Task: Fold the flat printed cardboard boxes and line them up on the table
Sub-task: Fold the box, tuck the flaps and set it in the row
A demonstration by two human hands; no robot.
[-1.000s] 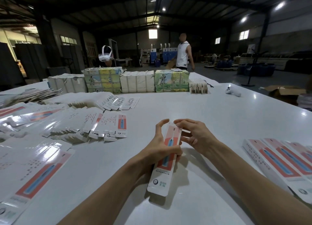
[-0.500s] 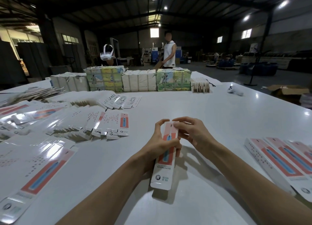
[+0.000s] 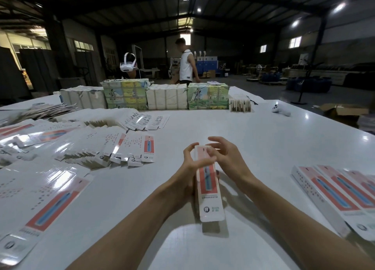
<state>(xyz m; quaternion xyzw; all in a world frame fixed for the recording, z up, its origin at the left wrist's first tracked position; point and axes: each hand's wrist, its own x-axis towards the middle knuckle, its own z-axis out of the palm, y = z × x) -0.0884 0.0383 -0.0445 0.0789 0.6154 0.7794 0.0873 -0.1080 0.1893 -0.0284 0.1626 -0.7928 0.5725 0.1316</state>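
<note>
A long narrow white box [image 3: 210, 192] with a red panel and a blue toothbrush print stands tilted above the white table [image 3: 253, 140], in front of me. My left hand [image 3: 187, 168] grips its left side, thumb raised near the top end. My right hand [image 3: 225, 156] works at the top flap, fingertips curled over the box's upper end. Folded boxes [image 3: 332, 196] of the same print lie side by side at the right. Flat printed blanks [image 3: 129, 148] lie fanned out in stacks at the left.
Bundled packs of printed cartons [image 3: 166, 96] stand in a row at the table's far side. A white controller [image 3: 281, 110] lies at the far right. A headset [image 3: 127, 64] and a person in a white vest [image 3: 185, 64] are beyond the table. An open brown carton [image 3: 343, 110] sits on the floor.
The box has turned more upright toward me and my right hand has shifted onto its top end. The person in the background has walked left.
</note>
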